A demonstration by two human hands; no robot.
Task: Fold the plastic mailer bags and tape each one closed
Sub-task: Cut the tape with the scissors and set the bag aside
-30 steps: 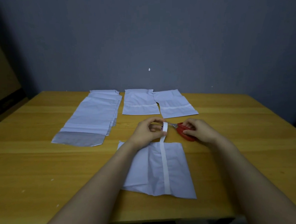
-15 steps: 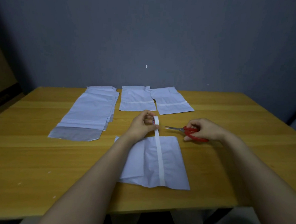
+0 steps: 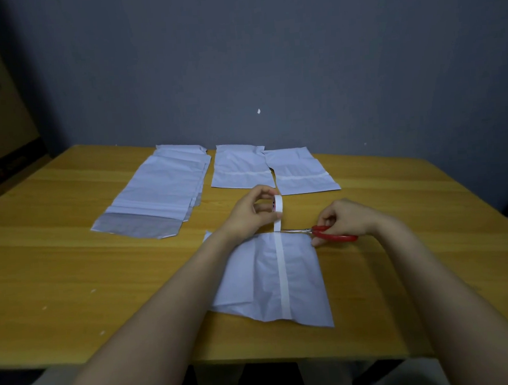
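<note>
At a wooden counter [image 3: 72, 263], I hold a roll of white tape [image 3: 276, 206] raised in my left hand [image 3: 249, 213], fingers curled round it. The strip [image 3: 282, 274] runs taut down onto the folded mailer bag [image 3: 302, 278] lying just in front of me. My right hand [image 3: 346, 219] grips red-handled scissors [image 3: 332, 233], whose blades reach the tape right at the bag's far edge. For a clean cut, I judge the strip should be pulled tight and the blades set square across it, close to the edge, leaving no loose tail and no nick in the plastic. Two taped bags [image 3: 239, 169] lie at the back of the counter, and a stack of unfolded bags [image 3: 163, 195] sits to their left.
</note>
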